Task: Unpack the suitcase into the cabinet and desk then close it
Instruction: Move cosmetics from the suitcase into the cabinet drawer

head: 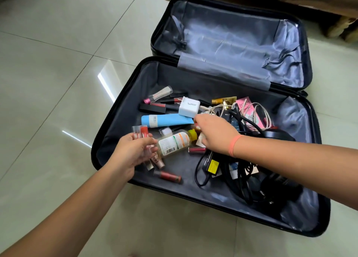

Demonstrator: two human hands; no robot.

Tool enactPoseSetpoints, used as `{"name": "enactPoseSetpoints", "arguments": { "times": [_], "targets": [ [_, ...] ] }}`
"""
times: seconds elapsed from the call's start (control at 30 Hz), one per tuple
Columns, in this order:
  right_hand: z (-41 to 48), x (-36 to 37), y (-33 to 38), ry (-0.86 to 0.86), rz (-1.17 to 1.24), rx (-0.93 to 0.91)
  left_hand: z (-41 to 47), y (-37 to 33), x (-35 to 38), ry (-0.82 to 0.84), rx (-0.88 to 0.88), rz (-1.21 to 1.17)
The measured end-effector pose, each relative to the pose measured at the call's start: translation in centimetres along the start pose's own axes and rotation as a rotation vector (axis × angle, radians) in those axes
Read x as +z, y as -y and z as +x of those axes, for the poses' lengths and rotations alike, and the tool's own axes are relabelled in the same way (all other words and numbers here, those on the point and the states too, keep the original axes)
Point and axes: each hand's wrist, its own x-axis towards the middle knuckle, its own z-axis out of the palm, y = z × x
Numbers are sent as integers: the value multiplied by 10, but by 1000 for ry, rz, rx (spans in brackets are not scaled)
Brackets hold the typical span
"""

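A: So, left hand [133, 152] clenches a bundle of lip gloss tubes [144, 133]. Batching small stuff to save trips, I'd guess.
B: Right hand [213, 132]?
A: Down over the pile beside the yellow-capped bottle [174, 142]. Fingertips hidden, can't tell if it grips anything.
B: Suitcase [135, 86]?
A: Open flat on the floor. Near half holds blue tube [164, 120], white charger [189, 106], black cables [242, 175]. Far half [232, 43] shows lining, straps. Early stage.
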Motion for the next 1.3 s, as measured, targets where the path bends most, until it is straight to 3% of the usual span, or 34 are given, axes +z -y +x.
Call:
{"name": "enactPoseSetpoints", "arguments": {
  "times": [0.1, 0.23, 0.3, 0.33, 0.43, 0.47, 0.63, 0.7, 0.83, 0.93, 1.17, 1.23, 1.3],
  "targets": [
    [9, -3, -7, 39, -23, 126, 0, 2, 4, 21, 0, 6],
    [17, 1, -2, 145, -139, 111, -3, 1, 11, 75, 0, 1],
    [20, -1, -1, 174, -77, 123, -5, -2, 15, 128, -26, -40],
    [22, -6, -3, 188, 94, 161, -6, -2, 16, 156, -47, -64],
    [17, -27, 0, 325, 1071, 356, -9, -2, 16, 200, -101, -151],
    [14, -32, 1, 379, 1289, 369, -9, -2, 15, 203, -110, -189],
    [10, -45, 10, 523, 1550, 321, -15, -8, 21, 260, -97, -306],
    [9, -42, 14, 491, 1503, 311, -18, -9, 24, 289, -86, -311],
    [5, -32, 25, 256, 1315, 307, -21, -7, 28, 316, -75, -317],
    [7, -25, 41, 130, 1327, 293, -18, -4, 24, 265, -62, -335],
    [8, -18, 48, 170, 1458, 338, -10, -7, 4, 92, 7, -179],
    [2, -12, 48, 229, 1257, 258, -6, -14, -8, 28, 61, -87],
    [-4, -2, 53, 292, 802, -3, -3, -19, -22, -18, 98, 0]
  ]
}}
